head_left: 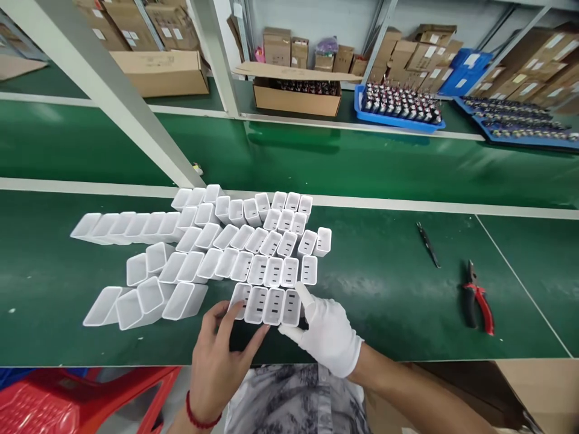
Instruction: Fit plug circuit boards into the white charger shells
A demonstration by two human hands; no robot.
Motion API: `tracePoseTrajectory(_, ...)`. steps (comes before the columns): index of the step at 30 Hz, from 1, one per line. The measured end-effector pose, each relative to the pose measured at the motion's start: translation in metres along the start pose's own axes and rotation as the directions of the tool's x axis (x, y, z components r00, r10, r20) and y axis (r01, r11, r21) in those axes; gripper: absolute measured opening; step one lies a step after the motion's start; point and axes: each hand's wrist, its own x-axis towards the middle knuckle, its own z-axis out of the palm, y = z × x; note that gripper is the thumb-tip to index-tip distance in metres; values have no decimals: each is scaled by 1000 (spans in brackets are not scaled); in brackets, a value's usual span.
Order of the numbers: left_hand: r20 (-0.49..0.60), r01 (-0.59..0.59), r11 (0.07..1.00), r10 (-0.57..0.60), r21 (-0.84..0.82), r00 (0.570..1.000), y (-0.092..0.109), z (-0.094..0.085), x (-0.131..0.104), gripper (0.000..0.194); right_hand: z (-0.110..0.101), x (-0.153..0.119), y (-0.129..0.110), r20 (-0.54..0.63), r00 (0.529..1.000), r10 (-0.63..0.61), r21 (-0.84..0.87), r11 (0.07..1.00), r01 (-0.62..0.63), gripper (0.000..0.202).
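Many small white open-topped plastic boxes stand in uneven rows on the green table, several with small dark slots in their floors. My bare left hand (226,346) is at the near row, its fingers around the leftmost slotted box (240,296) and its thumb along the front side. At the other end of this row, my right hand (328,331), in a white glove, has its fingers against the right-hand box (291,306). The row's middle boxes (273,305) stand side by side between both hands. Plain-bottomed boxes (181,301) lie tilted to the left.
Red-handled pliers (478,304) and black tweezers (427,244) lie at the right. A white slanted post (122,108) meets the table behind the boxes. Blue trays of parts (400,108) and a carton (296,99) stand on the far ledge. A red stool (81,398) is below left.
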Motion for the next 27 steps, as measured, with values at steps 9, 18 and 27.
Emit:
tracePoseTrajectory(9, -156, -210, 948, 176, -240, 972, 22, -15, 2, 41, -36, -20, 33, -59, 997, 58, 68, 996, -54, 69)
tracePoseTrajectory(18, 426, -185, 782, 503, -596, 752, 113, 58, 31, 82, -59, -36, 104, -24, 986, 166, 139, 977, -161, 58)
tracePoseTrajectory(27, 405, -106, 703, 520, -704, 752, 116, 88, 65, 72, -114, -6, 120, -70, 992, 107, 156, 983, -95, 52)
